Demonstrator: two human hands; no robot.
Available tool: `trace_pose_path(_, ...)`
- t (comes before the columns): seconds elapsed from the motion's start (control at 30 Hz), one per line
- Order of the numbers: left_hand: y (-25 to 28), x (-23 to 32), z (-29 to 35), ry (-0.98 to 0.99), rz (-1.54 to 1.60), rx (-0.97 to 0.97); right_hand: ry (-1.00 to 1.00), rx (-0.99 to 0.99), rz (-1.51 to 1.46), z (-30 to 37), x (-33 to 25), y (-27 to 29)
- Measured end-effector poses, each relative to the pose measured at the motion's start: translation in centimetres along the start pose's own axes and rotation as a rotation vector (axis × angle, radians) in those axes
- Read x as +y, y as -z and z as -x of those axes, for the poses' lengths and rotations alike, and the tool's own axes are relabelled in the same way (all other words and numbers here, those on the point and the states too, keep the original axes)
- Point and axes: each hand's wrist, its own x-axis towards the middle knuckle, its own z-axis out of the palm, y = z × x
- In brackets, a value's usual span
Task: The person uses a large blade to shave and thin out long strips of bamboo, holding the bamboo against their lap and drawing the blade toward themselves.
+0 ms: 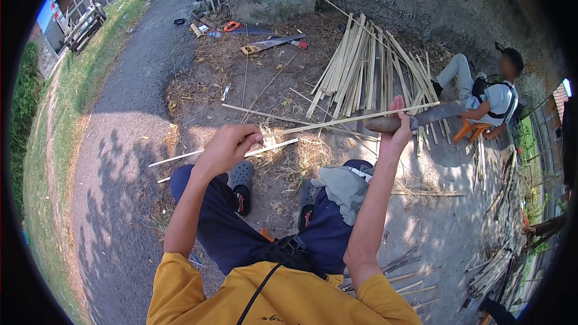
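Note:
A long, thin bamboo strip (325, 124) runs slantwise across in front of me, from low on the left to higher on the right. My left hand (232, 147) pinches it near its middle, fingers closed. My right hand (395, 126) is closed around the brown handle (380, 124) of a large knife with a broad blade (442, 113), which points right. The strip's right part passes over this hand and reaches the blade; whether its edge touches the strip I cannot tell. A second pale strip (274, 148) lies low beyond my knees. On my right thigh rests a grey cloth (343, 192).
A large pile of bamboo strips (352, 63) lies ahead by the wall. Handsaws, one with a wooden handle (256, 48), lie far ahead on the ground. At right, another person (497, 99) sits on an orange stool (468, 130). More strips (490, 274) lie at lower right.

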Motion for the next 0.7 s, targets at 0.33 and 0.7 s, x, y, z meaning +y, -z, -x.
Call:
trace_pose_path(0.33,-1.2,2.8,3.5,0.234,0.277,0.176,0.068,-0.150,0.891,4.9,-8.8,2.1)
trace_pose_path(0.7,-14.1,4.6,4.4,0.337,0.932,-0.313,0.078,-0.471,1.495,17.5,-10.0,7.3)
